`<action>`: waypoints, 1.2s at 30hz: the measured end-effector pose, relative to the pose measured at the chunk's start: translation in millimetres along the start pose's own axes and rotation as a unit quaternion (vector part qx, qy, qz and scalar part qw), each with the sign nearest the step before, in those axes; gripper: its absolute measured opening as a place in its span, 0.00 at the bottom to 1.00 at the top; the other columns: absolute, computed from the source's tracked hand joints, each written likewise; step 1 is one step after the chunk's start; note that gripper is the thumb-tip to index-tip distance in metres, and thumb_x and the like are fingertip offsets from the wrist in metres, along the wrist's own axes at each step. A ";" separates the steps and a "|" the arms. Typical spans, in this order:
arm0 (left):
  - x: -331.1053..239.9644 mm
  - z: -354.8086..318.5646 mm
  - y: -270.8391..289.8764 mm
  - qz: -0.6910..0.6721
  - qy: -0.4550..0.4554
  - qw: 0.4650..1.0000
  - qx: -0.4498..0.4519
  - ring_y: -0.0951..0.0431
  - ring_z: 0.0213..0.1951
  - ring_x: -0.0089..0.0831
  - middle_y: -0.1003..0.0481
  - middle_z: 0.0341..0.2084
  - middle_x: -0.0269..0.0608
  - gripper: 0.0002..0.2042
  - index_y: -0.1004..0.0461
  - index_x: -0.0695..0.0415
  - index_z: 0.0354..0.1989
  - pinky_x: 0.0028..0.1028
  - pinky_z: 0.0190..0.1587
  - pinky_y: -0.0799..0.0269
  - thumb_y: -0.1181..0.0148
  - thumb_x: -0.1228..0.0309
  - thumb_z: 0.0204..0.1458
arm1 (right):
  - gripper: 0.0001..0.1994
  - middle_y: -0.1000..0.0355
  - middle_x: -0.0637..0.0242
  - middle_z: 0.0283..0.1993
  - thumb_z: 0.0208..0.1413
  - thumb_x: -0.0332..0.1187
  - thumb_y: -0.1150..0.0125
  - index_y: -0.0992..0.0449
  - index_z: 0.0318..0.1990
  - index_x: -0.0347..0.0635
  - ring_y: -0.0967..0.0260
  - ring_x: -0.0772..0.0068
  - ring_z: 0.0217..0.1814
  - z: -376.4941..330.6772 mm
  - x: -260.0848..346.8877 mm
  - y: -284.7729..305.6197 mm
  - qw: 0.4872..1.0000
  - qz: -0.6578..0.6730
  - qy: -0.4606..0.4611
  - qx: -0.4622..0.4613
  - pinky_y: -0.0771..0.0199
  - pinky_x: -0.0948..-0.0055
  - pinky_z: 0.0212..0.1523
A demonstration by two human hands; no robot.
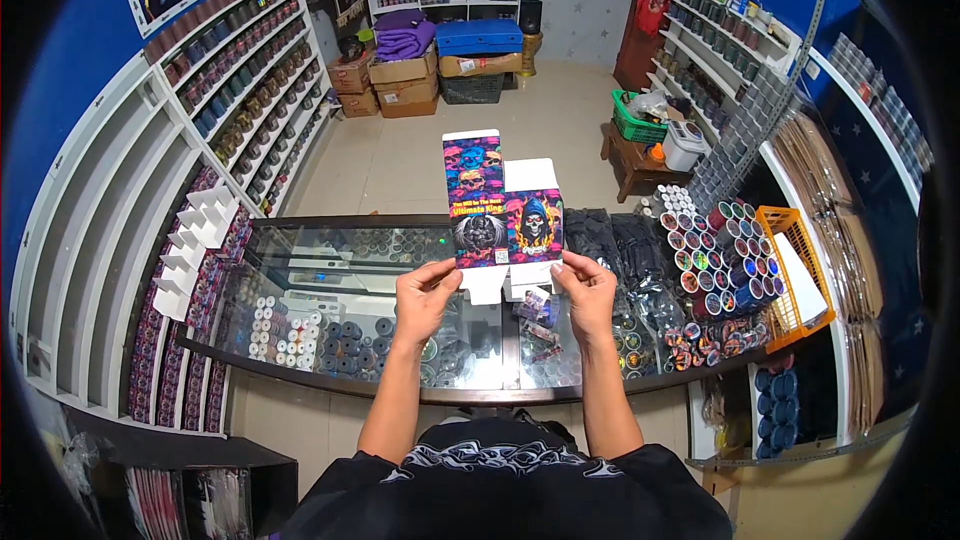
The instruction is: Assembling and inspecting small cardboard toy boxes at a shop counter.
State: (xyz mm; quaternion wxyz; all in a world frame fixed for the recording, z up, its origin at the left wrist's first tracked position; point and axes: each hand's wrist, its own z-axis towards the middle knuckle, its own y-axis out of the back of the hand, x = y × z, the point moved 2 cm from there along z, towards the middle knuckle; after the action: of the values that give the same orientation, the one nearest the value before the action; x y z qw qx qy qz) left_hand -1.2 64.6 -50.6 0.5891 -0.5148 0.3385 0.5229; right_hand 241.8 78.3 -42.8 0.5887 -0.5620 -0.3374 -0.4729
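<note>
Between my two hands I hold up an unfolded cardboard box (482,230), printed with colourful skulls and a hooded skeleton, with white flaps at its top and bottom. My left hand (428,292) pinches its lower left edge between thumb and fingers. At the lower right edge my right hand (586,290) does the same. The box is above a glass display counter (470,340), and its printed panels face me. Below it, small printed packets (538,315) show at the counter, partly covered by the box's lower flaps.
Round spools with colourful labels (720,260) crowd the counter's right, beside an orange basket (810,280). Black plastic packs (640,250) lie nearer the middle. Folded white boxes (195,250) stand at the left. Spool shelves (250,70) line the wall; cartons (405,85) are stacked behind.
</note>
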 end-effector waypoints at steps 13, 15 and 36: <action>-4.1 -1.8 5.4 0.017 0.007 0.999 -0.031 0.24 0.32 0.18 0.21 0.30 0.36 0.08 0.22 0.67 0.38 0.18 0.38 0.28 0.35 0.79 0.50 | 0.12 0.22 0.61 0.35 0.49 0.20 0.34 0.23 0.43 0.29 0.27 0.80 0.34 -1.9 -6.6 1.4 0.999 0.041 -0.021 0.023 0.27 0.82 0.38; -4.8 -2.5 3.9 0.006 0.007 0.999 -0.035 0.24 0.32 0.18 0.22 0.30 0.36 0.08 0.22 0.67 0.38 0.18 0.38 0.28 0.35 0.79 0.50 | 0.12 0.23 0.62 0.35 0.49 0.20 0.34 0.23 0.43 0.29 0.27 0.80 0.34 -3.2 -4.6 1.0 0.999 0.041 -0.021 0.021 0.27 0.82 0.38; -6.3 -10.1 5.9 0.056 -0.014 0.998 -0.018 0.24 0.30 0.18 0.22 0.28 0.36 0.08 0.22 0.67 0.38 0.18 0.36 0.28 0.35 0.78 0.50 | 0.14 0.25 0.69 0.35 0.48 0.23 0.33 0.25 0.44 0.33 0.29 0.82 0.35 -3.4 17.6 -17.4 0.998 -0.012 0.053 0.025 0.29 0.82 0.39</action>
State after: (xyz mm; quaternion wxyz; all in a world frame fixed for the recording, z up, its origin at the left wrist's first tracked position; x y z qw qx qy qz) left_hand -6.9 52.8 -48.6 0.5537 -0.4983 0.3492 0.5685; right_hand 230.7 73.2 -20.9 0.6141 -0.5169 -0.3240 -0.5007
